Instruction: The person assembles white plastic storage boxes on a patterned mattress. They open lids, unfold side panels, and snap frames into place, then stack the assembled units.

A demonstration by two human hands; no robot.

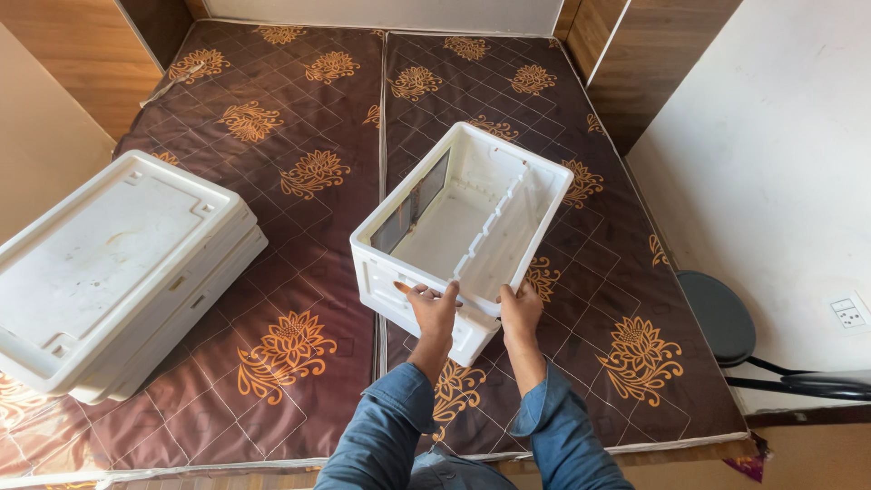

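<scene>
No labels, signs or screens in view. Packaging-type items only: an open white plastic crate (463,236), rectangular, with one dark see-through side panel, tilted above the brown mattress at centre. A stack of flat white rectangular plastic pieces (113,272), the same kind of plastic, lies at the left edge of the mattress, well apart from the crate.

Both hands grip near rim of open white plastic crate (463,231), held tilted above bed (308,109). Left hand (434,308) and right hand (520,308) close together, fingers over edge. Stack of flat white panels (113,268) lies at bed's left. Black stool (721,318) right.
</scene>
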